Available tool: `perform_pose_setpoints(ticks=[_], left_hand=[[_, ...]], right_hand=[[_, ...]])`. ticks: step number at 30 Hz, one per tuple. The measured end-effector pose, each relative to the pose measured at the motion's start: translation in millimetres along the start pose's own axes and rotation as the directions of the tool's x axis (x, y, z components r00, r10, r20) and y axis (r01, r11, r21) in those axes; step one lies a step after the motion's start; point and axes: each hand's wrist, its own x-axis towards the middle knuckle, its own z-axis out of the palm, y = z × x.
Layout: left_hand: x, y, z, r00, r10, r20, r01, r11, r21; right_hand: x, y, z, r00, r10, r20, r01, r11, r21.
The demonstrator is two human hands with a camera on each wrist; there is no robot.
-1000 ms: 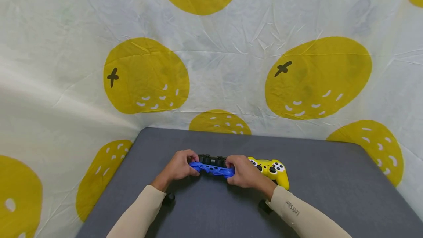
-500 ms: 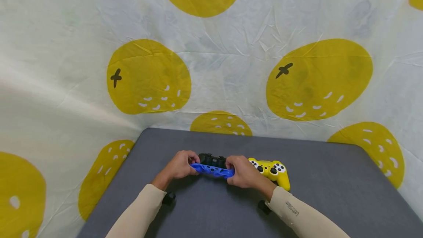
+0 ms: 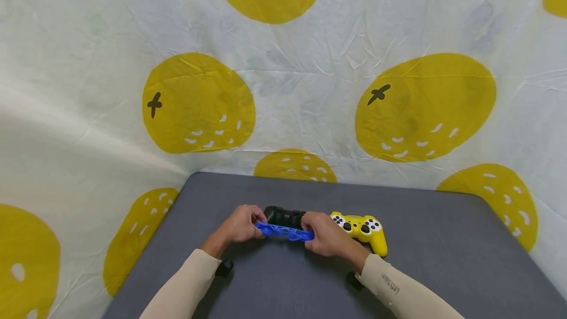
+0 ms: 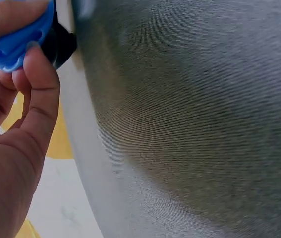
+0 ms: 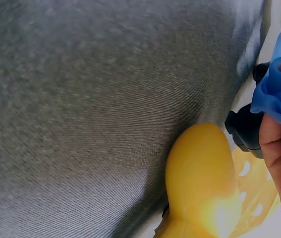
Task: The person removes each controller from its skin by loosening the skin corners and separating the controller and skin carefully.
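Note:
In the head view both hands pinch a limp blue silicone controller cover (image 3: 283,231) between them over the table. My left hand (image 3: 241,223) has thumb and fingers on its left end, and my right hand (image 3: 325,233) grips its right end. Just beyond the cover shows a black game controller (image 3: 285,217), partly hidden by the hands and the cover. The left wrist view has the bunched blue cover (image 4: 19,42) between thumb and fingertips, with black right behind it. In the right wrist view, folds of the cover (image 5: 279,94) overlap the black controller (image 5: 247,131).
A yellow game controller (image 3: 376,235) with white button areas lies right beside the right hand, its handle (image 5: 199,173) large in the right wrist view. The dark grey table (image 3: 266,284) meets a white curtain (image 3: 305,112) printed with yellow fruit at the back and left.
Both hands have shifted slightly toward the person with the blue cover. More of the black controller shows beyond it. The yellow controller stays in place.

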Motion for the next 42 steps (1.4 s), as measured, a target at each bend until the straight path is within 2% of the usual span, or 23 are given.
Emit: perform_pose_setpoints(ticks=[7, 13, 17, 23, 27, 30, 33, 35, 39, 42], left_hand=[[-2.6, -2.6, 5.5, 1.0, 0.018, -0.003, -0.018, 1.0, 0.008], [-2.8, -3.9, 6.6, 1.0, 0.006, -0.003, -0.006, 1.0, 0.021], [-0.3, -3.8, 7.5, 1.0, -0.001, -0.01, 0.002, 0.999, 0.036], [1.8, -0.4, 6.7, 1.0, -0.006, -0.004, 0.006, 0.999, 0.04], [1.2, 0.8, 5.6, 1.0, -0.004, 0.005, 0.004, 0.999, 0.035], [-0.8, 0.8, 5.1, 1.0, -0.012, 0.021, 0.012, 0.999, 0.03], [-2.8, -0.1, 5.3, 0.999, -0.015, 0.038, 0.013, 0.999, 0.032], [-3.0, -0.9, 5.8, 0.999, -0.015, 0.05, 0.014, 0.999, 0.029], [-2.0, -1.0, 6.3, 0.997, -0.026, 0.07, 0.025, 1.0, 0.006], [-1.0, -0.6, 6.4, 0.996, -0.036, 0.082, 0.036, 0.999, 0.0]], right_hand=[[-4.5, 0.8, 7.4, 1.0, -0.018, 0.003, 0.018, 0.998, -0.054], [-6.6, 0.2, 13.0, 0.998, -0.057, -0.029, 0.053, 0.991, -0.124], [-7.0, 0.4, 15.8, 0.997, -0.051, -0.057, 0.043, 0.988, -0.145], [-8.0, 1.8, 18.1, 0.996, -0.041, -0.081, 0.03, 0.991, -0.127], [-9.1, 9.4, 22.9, 0.988, -0.085, -0.13, 0.074, 0.993, -0.089], [-9.7, 12.1, 25.9, 0.985, -0.109, -0.132, 0.102, 0.993, -0.053], [-9.3, 8.9, 26.2, 0.992, -0.075, -0.098, 0.073, 0.997, -0.027], [-9.0, -0.8, 21.8, 0.997, 0.001, -0.075, -0.003, 1.0, -0.029], [-7.2, -3.9, 20.3, 0.994, 0.095, -0.061, -0.099, 0.993, -0.067], [-6.0, -5.1, 19.1, 0.991, 0.125, -0.047, -0.129, 0.989, -0.077]])
